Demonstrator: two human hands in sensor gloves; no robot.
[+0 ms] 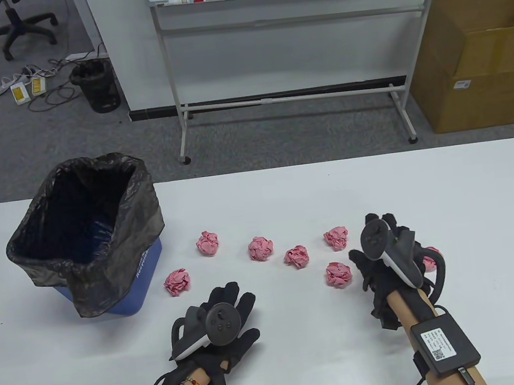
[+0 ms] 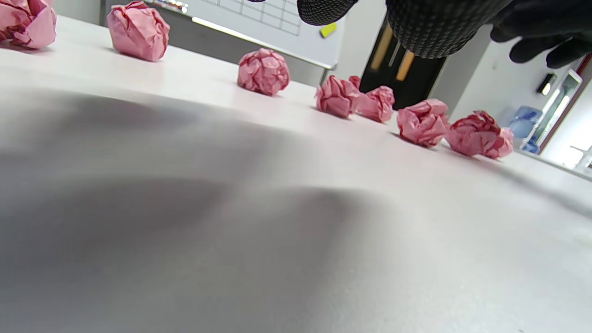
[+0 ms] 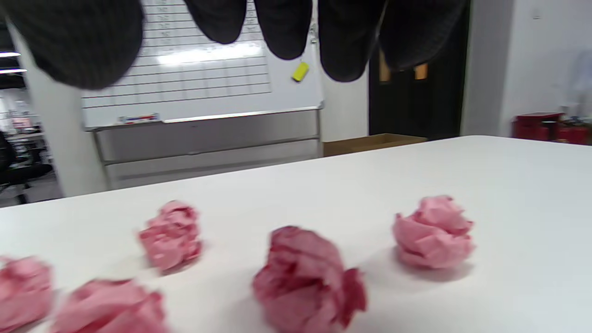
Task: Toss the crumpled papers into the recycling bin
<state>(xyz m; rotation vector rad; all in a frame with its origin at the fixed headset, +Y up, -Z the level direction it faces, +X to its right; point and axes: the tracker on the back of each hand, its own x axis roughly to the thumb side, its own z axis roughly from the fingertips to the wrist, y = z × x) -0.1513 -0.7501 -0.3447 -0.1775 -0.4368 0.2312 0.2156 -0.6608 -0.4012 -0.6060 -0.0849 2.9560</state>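
Observation:
Several pink crumpled paper balls lie in a loose row on the white table, from one (image 1: 177, 281) beside the bin to one (image 1: 336, 238) near my right hand. The blue recycling bin (image 1: 145, 271), lined with a black bag (image 1: 84, 232), stands at the table's left. My left hand (image 1: 238, 307) rests flat and empty with its fingers spread, near the front edge. My right hand (image 1: 375, 243) holds nothing; a ball (image 1: 338, 274) lies to its left and another (image 1: 431, 259) peeks out on its right. In the right wrist view its fingertips (image 3: 344, 41) hang above the balls (image 3: 307, 277).
A whiteboard on a wheeled stand (image 1: 292, 99) and a cardboard box (image 1: 480, 62) stand on the floor behind the table. The left wrist view shows the row of balls (image 2: 263, 71) across the table top, with my fingertips (image 2: 434, 27) at the top.

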